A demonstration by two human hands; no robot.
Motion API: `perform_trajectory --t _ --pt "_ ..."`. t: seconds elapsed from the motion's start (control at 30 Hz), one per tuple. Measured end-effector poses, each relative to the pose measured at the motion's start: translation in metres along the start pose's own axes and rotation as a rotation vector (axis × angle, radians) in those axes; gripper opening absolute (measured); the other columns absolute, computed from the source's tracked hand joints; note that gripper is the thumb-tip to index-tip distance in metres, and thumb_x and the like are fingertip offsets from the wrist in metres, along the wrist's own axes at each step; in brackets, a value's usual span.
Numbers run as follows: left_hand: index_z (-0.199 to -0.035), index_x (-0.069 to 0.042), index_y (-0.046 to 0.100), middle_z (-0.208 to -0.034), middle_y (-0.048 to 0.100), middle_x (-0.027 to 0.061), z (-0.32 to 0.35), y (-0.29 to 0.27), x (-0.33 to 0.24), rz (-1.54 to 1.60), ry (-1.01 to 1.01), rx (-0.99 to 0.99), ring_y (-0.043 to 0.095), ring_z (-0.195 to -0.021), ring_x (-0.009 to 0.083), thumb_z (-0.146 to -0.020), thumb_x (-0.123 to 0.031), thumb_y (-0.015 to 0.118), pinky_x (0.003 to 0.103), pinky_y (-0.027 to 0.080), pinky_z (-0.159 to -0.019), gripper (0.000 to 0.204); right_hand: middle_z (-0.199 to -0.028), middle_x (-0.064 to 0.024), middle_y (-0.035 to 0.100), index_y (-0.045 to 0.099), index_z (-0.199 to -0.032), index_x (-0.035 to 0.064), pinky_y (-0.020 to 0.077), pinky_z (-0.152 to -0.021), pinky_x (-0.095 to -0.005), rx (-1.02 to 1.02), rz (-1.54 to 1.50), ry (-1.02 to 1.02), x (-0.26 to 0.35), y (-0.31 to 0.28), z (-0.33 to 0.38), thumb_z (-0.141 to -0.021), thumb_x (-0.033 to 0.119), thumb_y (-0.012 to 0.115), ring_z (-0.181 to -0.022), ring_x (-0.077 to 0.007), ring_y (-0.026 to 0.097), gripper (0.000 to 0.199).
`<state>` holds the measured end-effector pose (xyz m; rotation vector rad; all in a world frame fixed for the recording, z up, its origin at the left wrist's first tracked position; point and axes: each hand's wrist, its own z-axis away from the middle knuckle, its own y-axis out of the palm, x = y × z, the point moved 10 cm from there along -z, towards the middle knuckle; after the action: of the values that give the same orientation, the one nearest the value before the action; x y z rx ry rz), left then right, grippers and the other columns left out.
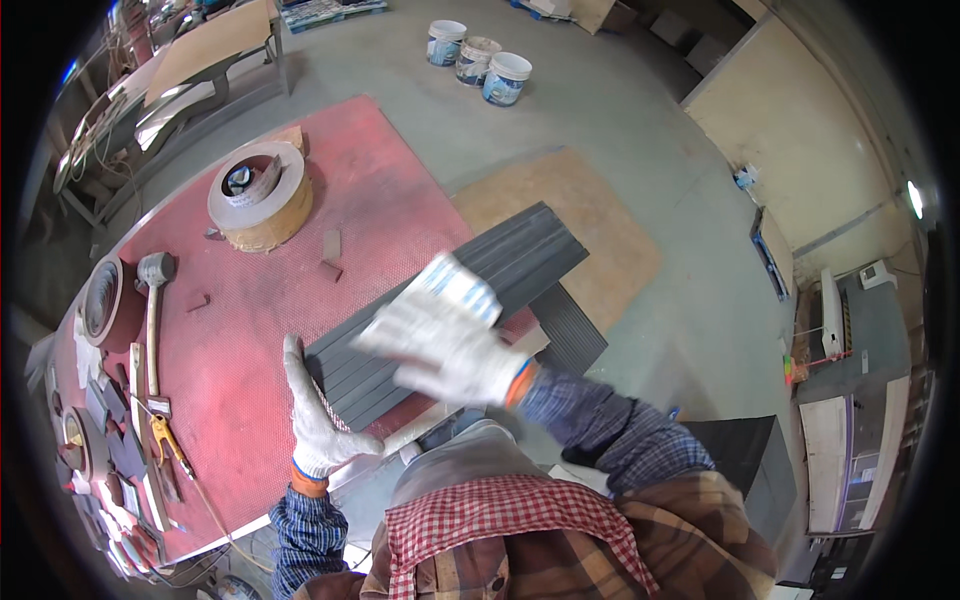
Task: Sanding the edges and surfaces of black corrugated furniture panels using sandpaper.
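A long dark grey grooved panel (470, 270) lies slantwise over the red table's right side. My left hand (325, 430), in a white glove, is at the panel's near left corner. Its fingers stretch along the end and the thumb points apart, along the near edge. Above the panel, my right hand (450, 345), also gloved, is smeared by motion. It holds a folded white piece with blue stripes (465, 290); whether cloth or paper I cannot tell. Under the long panel a second dark ribbed panel (572, 330) sticks out to the right.
The red table (390, 190) bears a large tape roll (265, 228), a mallet (153, 320), a brown roll (108, 300), a yellow-handled tool (168, 440) and several scraps. Three white buckets (477, 62) stand on the far floor. Cardboard (590, 220) lies beyond the panels.
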<state>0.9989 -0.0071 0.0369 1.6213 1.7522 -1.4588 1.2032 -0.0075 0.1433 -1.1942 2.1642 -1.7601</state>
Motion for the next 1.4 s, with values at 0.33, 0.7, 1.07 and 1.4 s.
perform_trajectory --t 0.33,0.7,1.07,1.4 --pt "-0.174 0.007 -0.008 -0.181 0.010 0.0367 0.023 0.021 0.036 0.105 -0.157 -0.041 0.019 -0.168 0.0495 -0.059 -0.076 0.099 0.053 0.020 -0.137 0.178 -0.143 -0.0155 0.066 0.065 -0.149 0.0150 0.0450 -0.121 -0.0528 -0.217 0.224 0.213 -0.101 -0.015 0.015 -0.091 0.025 0.083 -0.137 -0.0394 0.060 0.062" --pt "-0.175 0.005 0.003 -0.179 0.015 0.0350 0.015 0.016 0.028 0.010 -0.093 -0.041 0.023 -0.167 0.0511 -0.057 -0.052 0.105 0.054 0.031 -0.135 0.166 -0.139 -0.0149 0.067 0.061 -0.153 0.0120 0.0425 -0.125 -0.0525 0.010 0.087 0.055 -0.037 0.006 -0.007 -0.093 0.018 0.077 -0.138 -0.0374 0.059 0.062" --pt "-0.177 0.002 0.005 -0.182 0.012 0.0323 0.030 0.042 0.051 -0.123 -0.088 0.132 0.022 -0.167 0.0519 -0.081 -0.054 0.090 0.052 0.024 -0.137 0.140 -0.158 -0.0161 0.061 0.059 -0.158 0.0088 0.0278 -0.135 -0.0548 0.097 0.101 -0.145 0.089 0.105 -0.056 -0.094 0.038 0.077 -0.155 -0.0372 0.047 0.073" --pt "-0.174 0.006 -0.009 -0.180 0.011 0.0368 0.010 0.016 0.010 -0.137 -0.161 0.065 0.027 -0.165 0.0542 -0.065 -0.042 0.102 0.050 0.035 -0.133 0.163 -0.151 -0.0172 0.063 0.057 -0.162 0.0154 0.0328 -0.132 -0.0575 0.210 0.261 0.171 -0.011 -0.006 0.032 -0.084 0.023 0.081 -0.145 -0.0418 0.055 0.081"
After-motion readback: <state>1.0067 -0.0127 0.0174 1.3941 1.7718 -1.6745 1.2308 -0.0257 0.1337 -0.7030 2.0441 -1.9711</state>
